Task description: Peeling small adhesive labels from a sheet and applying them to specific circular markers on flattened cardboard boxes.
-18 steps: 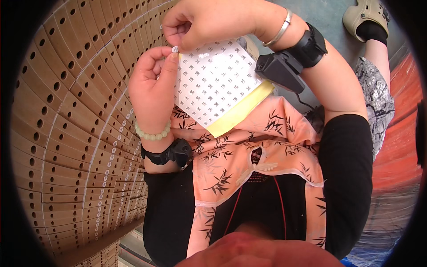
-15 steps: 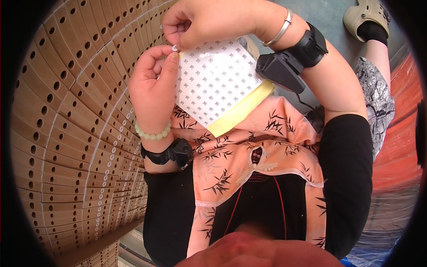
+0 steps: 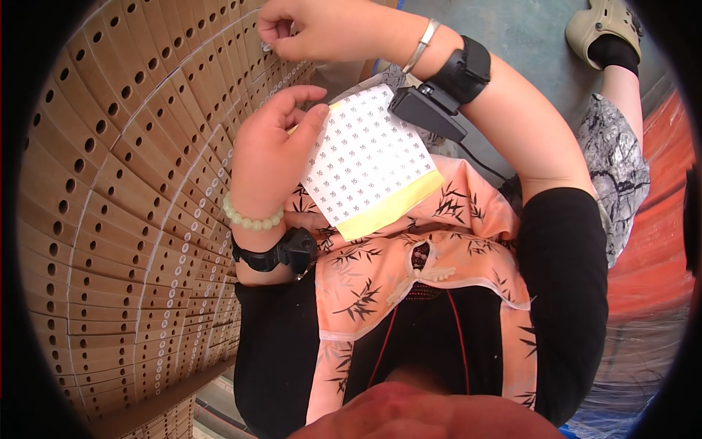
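A stack of brown cardboard boxes (image 3: 124, 219) fills the area to the left of the sticker sheet, each box face punched with round holes and many carrying a small round white sticker along the edge. The person's torso, in an orange apron with a bamboo-leaf print (image 3: 409, 278) over black sleeves, lies below the sheet. The sticker sheet (image 3: 369, 164) (white, printed with rows of small round stickers, with a bare yellow strip along its lower edge) sits at centre, tilted, just right of the stack. The left hand (image 3: 270, 157) grips the sheet's left edge between thumb and curled fingers; a pale green bead bracelet (image 3: 251, 218) and a black wrist device (image 3: 281, 252) sit on the wrist just below the sheet's lower left corner. The right hand (image 3: 318, 29) is above the sheet, fingertips pinched narrow against a box face at the top of the stack; whether a sticker lies under them cannot be told. Its wrist carries a silver bangle (image 3: 424, 44) and a black strap with a small black unit (image 3: 439, 95) touching the sheet's upper right corner.
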Motion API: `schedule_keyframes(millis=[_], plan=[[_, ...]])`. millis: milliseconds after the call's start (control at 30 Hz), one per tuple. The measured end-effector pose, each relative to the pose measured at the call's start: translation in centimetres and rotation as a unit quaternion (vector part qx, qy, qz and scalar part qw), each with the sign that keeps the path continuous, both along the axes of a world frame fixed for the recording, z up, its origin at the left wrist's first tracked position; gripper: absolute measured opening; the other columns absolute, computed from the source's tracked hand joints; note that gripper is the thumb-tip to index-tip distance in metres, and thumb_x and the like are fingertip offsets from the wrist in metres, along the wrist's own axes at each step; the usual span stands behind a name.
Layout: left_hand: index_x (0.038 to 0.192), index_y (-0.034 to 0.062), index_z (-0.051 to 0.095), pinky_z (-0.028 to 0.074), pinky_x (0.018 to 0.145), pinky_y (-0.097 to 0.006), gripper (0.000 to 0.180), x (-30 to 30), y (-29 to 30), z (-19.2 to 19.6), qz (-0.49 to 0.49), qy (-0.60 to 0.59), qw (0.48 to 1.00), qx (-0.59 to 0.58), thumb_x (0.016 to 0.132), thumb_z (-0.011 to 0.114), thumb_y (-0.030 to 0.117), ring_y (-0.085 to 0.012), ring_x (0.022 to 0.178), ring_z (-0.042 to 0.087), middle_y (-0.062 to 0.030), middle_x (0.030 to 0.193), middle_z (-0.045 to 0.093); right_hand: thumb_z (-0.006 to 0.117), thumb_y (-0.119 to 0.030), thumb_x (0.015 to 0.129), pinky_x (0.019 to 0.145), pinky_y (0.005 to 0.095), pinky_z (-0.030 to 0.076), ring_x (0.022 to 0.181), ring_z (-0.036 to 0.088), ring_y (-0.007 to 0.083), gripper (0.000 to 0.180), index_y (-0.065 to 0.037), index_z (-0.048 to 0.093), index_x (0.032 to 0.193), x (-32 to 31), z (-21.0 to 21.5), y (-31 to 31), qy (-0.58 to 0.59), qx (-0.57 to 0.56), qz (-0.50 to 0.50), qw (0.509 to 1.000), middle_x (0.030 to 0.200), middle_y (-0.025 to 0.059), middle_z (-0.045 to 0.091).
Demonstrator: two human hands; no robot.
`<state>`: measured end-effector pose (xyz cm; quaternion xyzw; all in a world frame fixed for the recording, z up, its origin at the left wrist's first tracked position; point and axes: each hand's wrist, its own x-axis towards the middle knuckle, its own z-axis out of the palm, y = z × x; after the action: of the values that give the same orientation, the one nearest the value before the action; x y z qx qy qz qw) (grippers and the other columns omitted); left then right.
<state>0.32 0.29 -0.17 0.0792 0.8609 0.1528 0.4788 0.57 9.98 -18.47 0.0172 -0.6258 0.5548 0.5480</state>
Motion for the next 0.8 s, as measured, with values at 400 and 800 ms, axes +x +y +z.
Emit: schedule_keyframes(millis=[400,800], plan=[[0.105,0.0015,0.063,0.045,0.057,-0.023,0.022,0.1,-0.5,0.0,-0.012,-0.018,1.0,-0.001,0.087,0.065,0.014,-0.007,0.062,0.057,-0.0054,0.071,0.065,0.058,-0.014,0.075,0.061,0.0398,0.047,0.07,0.059,0.0287,0.007,-0.008,0.056,0.074,0.2,2.9,-0.8,-0.331,-0.094,0.256,0.903,0.076,0.0075,0.061],[0.104,0.003,0.064,0.044,0.055,-0.024,0.021,0.0,-0.4,0.0,-0.037,-0.012,0.999,-0.009,0.086,0.065,0.016,-0.009,0.059,0.056,-0.0055,0.069,0.063,0.056,-0.014,0.074,0.061,0.0417,0.048,0.072,0.06,0.0303,0.006,-0.008,0.057,0.074,0.1,3.2,-1.5,-0.333,-0.102,0.205,0.915,0.078,0.0076,0.061]])
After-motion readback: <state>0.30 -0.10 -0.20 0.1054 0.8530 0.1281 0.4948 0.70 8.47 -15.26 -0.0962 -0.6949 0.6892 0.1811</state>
